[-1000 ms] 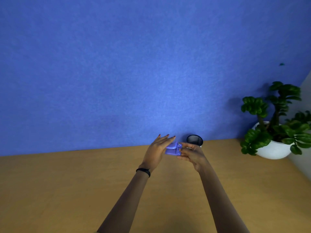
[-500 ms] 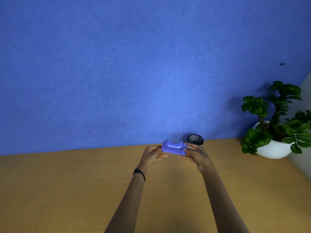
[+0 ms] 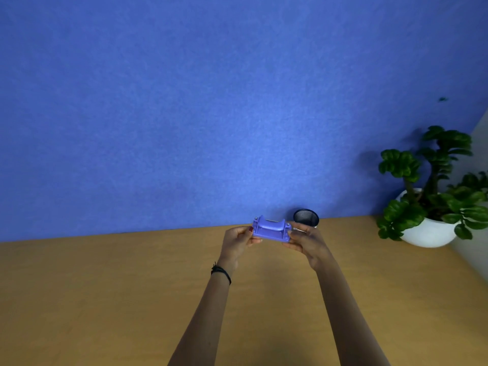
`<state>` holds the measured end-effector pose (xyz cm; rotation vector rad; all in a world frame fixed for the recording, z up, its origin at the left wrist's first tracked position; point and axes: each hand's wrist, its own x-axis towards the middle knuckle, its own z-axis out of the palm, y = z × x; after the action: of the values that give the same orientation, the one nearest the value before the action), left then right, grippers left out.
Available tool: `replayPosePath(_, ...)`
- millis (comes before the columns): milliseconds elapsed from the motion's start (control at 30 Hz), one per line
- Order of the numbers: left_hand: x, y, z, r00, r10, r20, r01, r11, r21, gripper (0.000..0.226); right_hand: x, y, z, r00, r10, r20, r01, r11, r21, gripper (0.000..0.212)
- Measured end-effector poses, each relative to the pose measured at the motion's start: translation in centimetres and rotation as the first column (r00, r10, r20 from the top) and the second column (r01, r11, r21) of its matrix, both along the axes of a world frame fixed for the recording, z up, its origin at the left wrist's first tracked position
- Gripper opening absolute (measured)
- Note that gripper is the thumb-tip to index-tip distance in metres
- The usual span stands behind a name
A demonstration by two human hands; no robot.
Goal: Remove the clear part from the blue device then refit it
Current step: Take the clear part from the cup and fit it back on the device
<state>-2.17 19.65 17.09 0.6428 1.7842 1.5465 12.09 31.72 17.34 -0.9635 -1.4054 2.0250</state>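
The blue device [image 3: 271,230] is a small plastic block with a raised hump in its middle and small metal studs at its ends. I hold it level above the wooden table [image 3: 105,299], lengthwise between both hands. My left hand [image 3: 237,243] grips its left end with thumb and fingers. My right hand [image 3: 306,241] grips its right end. I cannot make out the clear part; it may be on the far or under side.
A black mesh cup [image 3: 306,217] stands on the table just behind my right hand, against the blue wall. A potted green plant in a white bowl [image 3: 430,233] sits at the far right, near a pale side wall.
My left hand, spread flat over the device a second ago, now pinches its left end. The device has turned broadside to me and risen slightly.
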Motion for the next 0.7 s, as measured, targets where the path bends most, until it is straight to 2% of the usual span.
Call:
replayPosePath(100, -0.3, -0.3, 0.3, 0.998, -0.058, 0.041, 0.059, 0.998, -0.027, 0.022, 0.1, 0.0, -0.1, 1.000, 0.004, 0.007, -0.004, 1.000, 0.003, 0.023)
replayPosePath(200, -0.6, -0.5, 0.6, 0.978, -0.113, 0.174, 0.121, 0.992, -0.038, 0.021, 0.4, 0.2, -0.4, 0.999, 0.021, 0.031, -0.022, 0.999, 0.030, 0.025)
replayPosePath(333, -0.3, -0.4, 1.0, 0.964, -0.076, 0.256, 0.087, 0.996, -0.031, 0.025, 0.7, 0.2, -0.6, 0.998, 0.041, 0.057, -0.044, 0.997, 0.056, 0.029)
replayPosePath(700, 1.0, -0.5, 1.1, 0.993, -0.035, 0.116, 0.047, 0.993, -0.110, 0.026, 1.1, -0.3, -1.0, 0.993, 0.082, 0.084, -0.091, 0.990, 0.106, 0.029)
